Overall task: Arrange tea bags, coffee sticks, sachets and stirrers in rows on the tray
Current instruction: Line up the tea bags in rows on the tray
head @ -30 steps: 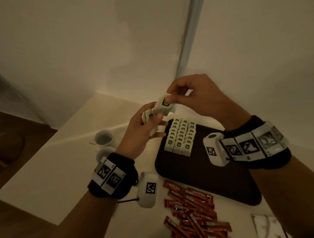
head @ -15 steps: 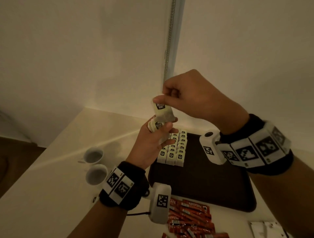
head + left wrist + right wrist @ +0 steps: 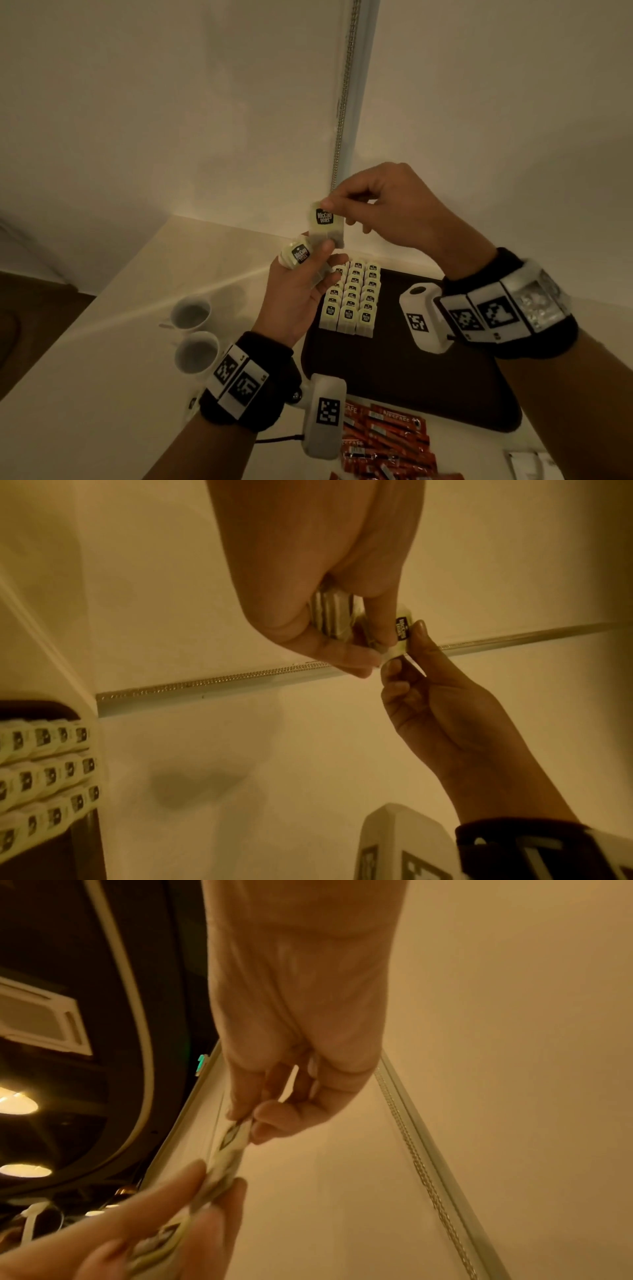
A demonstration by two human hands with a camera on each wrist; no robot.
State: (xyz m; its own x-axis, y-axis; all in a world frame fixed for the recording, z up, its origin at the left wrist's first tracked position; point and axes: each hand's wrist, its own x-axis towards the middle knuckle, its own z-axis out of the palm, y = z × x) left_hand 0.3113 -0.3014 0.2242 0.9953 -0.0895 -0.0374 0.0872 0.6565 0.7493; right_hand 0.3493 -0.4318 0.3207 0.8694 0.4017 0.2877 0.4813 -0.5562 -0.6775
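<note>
Head view: since half a second ago the two hands have stayed raised above the far left corner of the tray (image 3: 394, 387). The right hand (image 3: 387, 209) still pinches one tea bag (image 3: 325, 224) by its top edge, label facing the camera, and the bag now hangs a little clearer of the left hand (image 3: 298, 291). The left hand is curled around a small stack of tea bags (image 3: 298, 255), its thumb touching the lower edge of the pinched bag. Below them, three rows of tea bags (image 3: 351, 301) lie on the dark tray. Red coffee sticks (image 3: 387, 442) lie in a loose pile on the desk (image 3: 102, 359) in front of the tray, and two white cups (image 3: 191, 330) stand to its left.

Left wrist view: the left hand (image 3: 318, 569) grips the stack (image 3: 330, 615) between thumb and fingers; the right hand (image 3: 441, 704) nips the single tea bag (image 3: 399, 631) just beside it. The rows (image 3: 44, 777) show at the left edge.

Right wrist view: the right hand (image 3: 301, 1015) clamps the bag's (image 3: 232, 1137) top between thumb and forefinger, while the left hand's (image 3: 143, 1229) fingertips hold its lower end against the stack.
</note>
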